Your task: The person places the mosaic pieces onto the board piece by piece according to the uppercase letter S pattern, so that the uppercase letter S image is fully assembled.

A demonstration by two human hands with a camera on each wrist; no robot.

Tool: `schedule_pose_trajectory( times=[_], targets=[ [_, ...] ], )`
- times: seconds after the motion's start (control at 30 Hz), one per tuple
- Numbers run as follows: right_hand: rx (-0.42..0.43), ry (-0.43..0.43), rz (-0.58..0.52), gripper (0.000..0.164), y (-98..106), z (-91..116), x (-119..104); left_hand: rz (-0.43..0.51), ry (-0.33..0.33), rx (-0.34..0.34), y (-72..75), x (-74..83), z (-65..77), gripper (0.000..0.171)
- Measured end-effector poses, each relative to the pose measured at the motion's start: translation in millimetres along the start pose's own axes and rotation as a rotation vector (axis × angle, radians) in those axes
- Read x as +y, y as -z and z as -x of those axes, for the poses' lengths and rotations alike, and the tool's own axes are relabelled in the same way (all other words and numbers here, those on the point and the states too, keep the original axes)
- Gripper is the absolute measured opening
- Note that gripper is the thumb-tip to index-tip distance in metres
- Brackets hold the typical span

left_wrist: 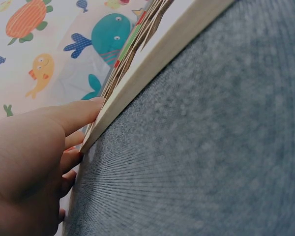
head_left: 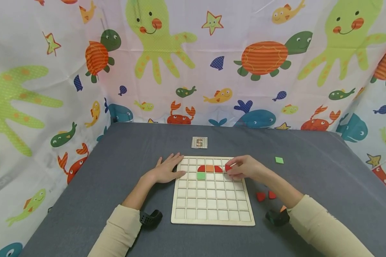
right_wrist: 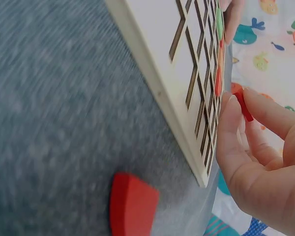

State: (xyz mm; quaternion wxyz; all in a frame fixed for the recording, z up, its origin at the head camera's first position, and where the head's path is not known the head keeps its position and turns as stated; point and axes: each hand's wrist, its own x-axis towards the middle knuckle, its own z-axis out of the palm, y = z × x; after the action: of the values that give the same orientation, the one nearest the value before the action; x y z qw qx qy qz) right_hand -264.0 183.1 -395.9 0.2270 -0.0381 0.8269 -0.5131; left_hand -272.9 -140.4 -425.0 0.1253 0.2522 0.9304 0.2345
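Observation:
A wooden grid board (head_left: pixel 201 203) with square cells lies on the grey table. In one upper row sit a red rounded tile (head_left: pixel 201 168), an orange square tile (head_left: pixel 209 168) and another red rounded tile (head_left: pixel 218 169); a green square tile (head_left: pixel 201 175) fills the cell below the first. My right hand (head_left: pixel 248 167) pinches a red tile (right_wrist: pixel 243 104) between thumb and fingers, over the board's upper right. My left hand (head_left: pixel 163 171) rests at the board's upper left edge with fingers spread, its thumb (left_wrist: pixel 86 112) on the rim.
A small card (head_left: pixel 199 142) with a brown figure on a grid lies beyond the board. To the right are a loose green tile (head_left: pixel 279 160), red tiles (head_left: pixel 261 196) (head_left: pixel 272 195) and an orange tile (head_left: pixel 283 208) partly behind the right wrist. A patterned curtain (head_left: pixel 186 46) hangs behind the table.

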Motion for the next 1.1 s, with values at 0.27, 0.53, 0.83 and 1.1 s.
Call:
schedule_pose_trajectory(
  times=[0.27,0.53,0.83,1.1],
  targets=[
    [-0.037,0.018,0.005,0.032,-13.1,0.8,-4.5,0.001,0.002,-0.009,-2.3,-0.9,0.6,0.07],
    [-0.031,0.0,0.02,0.031,-24.2,0.1,-10.8,-0.005,0.013,-0.007,-2.6,-1.4,-1.0,0.071],
    [-0.083,0.022,-0.033,0.026,-38.9,-0.9,-17.9,-0.001,0.011,-0.003,-1.6,-1.1,-0.6,0.071],
    [-0.094,0.031,0.015,0.027,-51.7,-1.5,-22.6,-0.007,0.015,-0.007,-0.9,-2.3,-1.4,0.071]
  ],
)
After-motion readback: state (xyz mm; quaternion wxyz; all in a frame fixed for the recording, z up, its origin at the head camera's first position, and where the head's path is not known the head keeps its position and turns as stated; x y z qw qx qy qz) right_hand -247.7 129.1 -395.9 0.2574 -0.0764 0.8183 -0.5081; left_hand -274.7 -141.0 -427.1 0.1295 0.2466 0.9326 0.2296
